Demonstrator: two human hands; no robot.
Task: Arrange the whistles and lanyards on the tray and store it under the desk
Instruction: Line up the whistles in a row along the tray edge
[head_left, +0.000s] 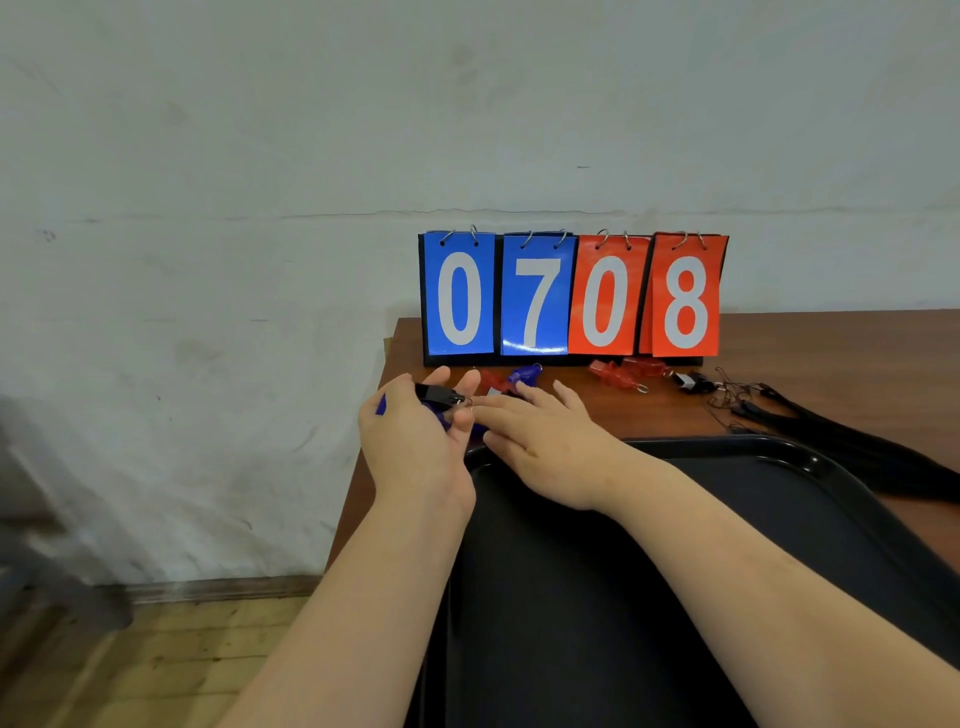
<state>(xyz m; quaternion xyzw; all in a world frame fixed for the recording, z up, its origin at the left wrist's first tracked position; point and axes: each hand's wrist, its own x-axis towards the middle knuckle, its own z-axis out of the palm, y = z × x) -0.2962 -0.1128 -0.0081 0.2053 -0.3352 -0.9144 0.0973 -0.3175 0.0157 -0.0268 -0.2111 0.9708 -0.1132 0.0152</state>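
Observation:
My left hand (415, 431) holds a black whistle (439, 396) and a blue whistle tucked under it, over the desk's left end. My right hand (540, 426) lies flat with straight fingers, its fingertips touching the black whistle's metal ring. Just beyond the hands lie a red whistle (491, 382) and a blue whistle (525, 374). Two more red whistles (623, 371) and a black whistle (691, 382) lie further right. Black lanyards (841, 441) trail off to the right. A large black tray (779, 457) sits in front of me, under my forearms.
A flip scoreboard (571, 296) reading 07 08 stands at the back of the brown desk (831, 353) against the white wall. The desk's left edge drops to a wooden floor (156, 665). A blurred grey object sits at the far left.

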